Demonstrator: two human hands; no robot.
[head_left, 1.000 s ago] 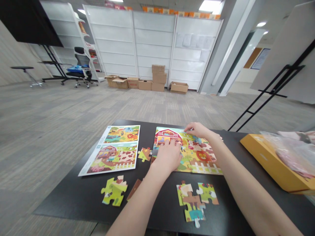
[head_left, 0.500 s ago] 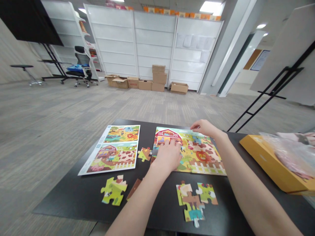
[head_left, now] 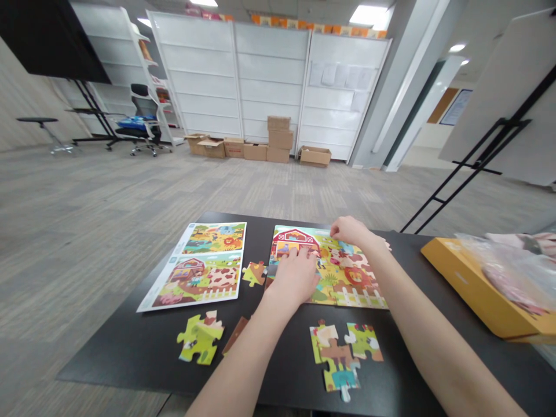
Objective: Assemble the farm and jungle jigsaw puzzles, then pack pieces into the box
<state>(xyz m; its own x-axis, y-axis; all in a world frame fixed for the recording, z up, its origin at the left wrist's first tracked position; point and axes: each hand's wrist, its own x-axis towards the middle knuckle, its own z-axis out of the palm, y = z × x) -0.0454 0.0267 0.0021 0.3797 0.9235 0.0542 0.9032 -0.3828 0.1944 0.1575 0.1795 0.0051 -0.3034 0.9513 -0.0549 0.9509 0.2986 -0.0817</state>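
A partly assembled farm-scene puzzle point(head_left: 330, 243) lies on the black table. My left hand point(head_left: 297, 275) rests on its left part below the red barn, fingers spread and flat. Over the top edge, right of the barn, is my right hand point(head_left: 350, 230), its fingers bent together; anything between them is too hidden to make out. The printed picture sheet point(head_left: 208, 260) lies to the left. Loose pieces sit nearby: an orange one point(head_left: 255, 273) beside the sheet, green ones point(head_left: 200, 339) at the front left, and a joined cluster point(head_left: 339, 359) at the front right.
The black table point(head_left: 130, 347) has its front edge near me. A yellow box point(head_left: 469, 284) with plastic-wrapped things stands at the right. Beyond the table are cardboard boxes point(head_left: 280, 139), white shelving point(head_left: 271, 75), an office chair point(head_left: 143, 116) and a black-framed stand point(head_left: 473, 168).
My right hand has shifted slightly left along the puzzle's top edge, with its fingers more curled. The left hand has stayed nearly in place.
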